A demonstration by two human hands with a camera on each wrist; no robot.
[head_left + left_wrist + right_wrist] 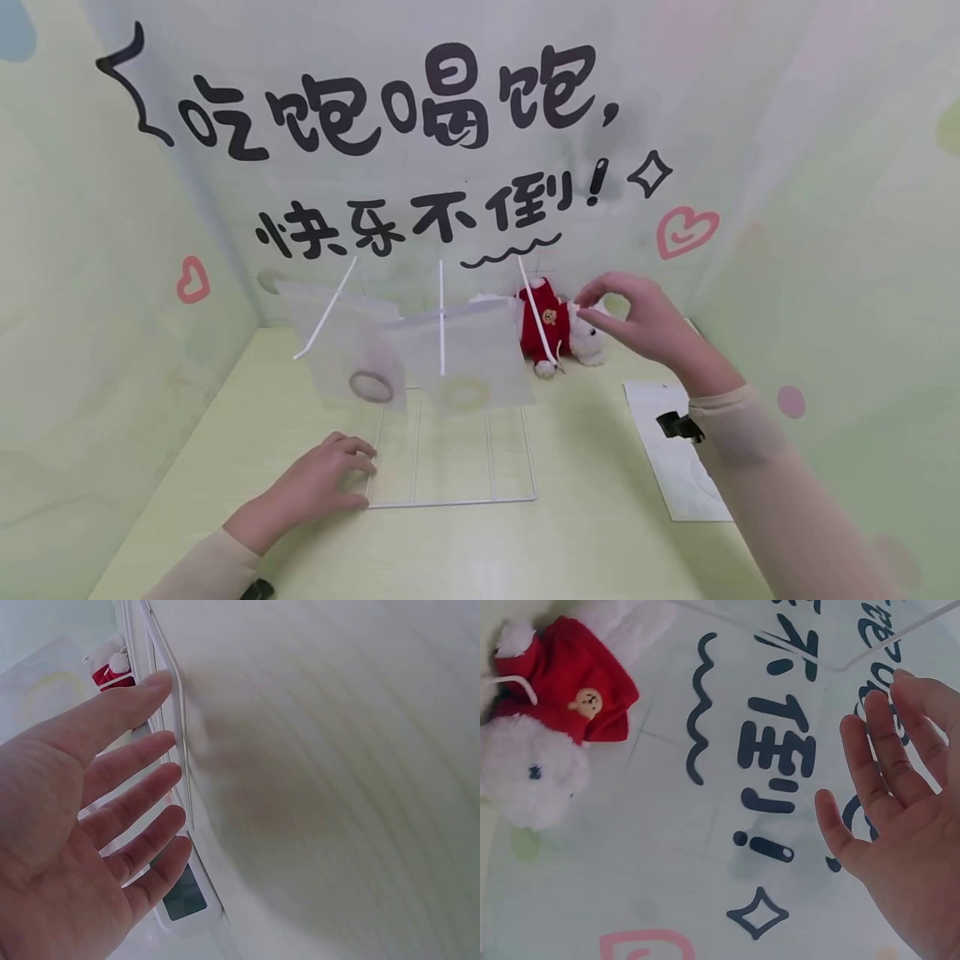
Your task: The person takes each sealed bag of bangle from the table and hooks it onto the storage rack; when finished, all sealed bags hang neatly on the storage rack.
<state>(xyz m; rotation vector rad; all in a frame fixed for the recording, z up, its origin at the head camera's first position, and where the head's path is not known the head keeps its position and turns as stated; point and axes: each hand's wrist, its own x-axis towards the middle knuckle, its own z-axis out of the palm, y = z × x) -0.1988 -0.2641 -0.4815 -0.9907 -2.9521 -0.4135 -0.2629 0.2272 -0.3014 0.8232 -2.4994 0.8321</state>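
A white wire rack (474, 503) stands on the table with three slanted prongs at its top. Two translucent pouches hang from it: the left pouch (330, 333) shows a brownish ring (371, 386), the middle pouch (480, 342) a pale yellow ring (466, 392). The right prong (536, 312) carries no pouch. At the rack's lower left corner, my left hand (311, 483) touches the base wire with loosely bent fingers; the left wrist view shows its thumb (154, 691) against the wire. My right hand (637, 321) hovers right of the rack, fingers relaxed, holding nothing.
Behind the rack lies a white plush toy (588, 337) in a red top (543, 329). On the right side of the table is a white flat packet (678, 467), partly covered by my right forearm. Printed cloth walls (465, 25) enclose the table on the back and sides.
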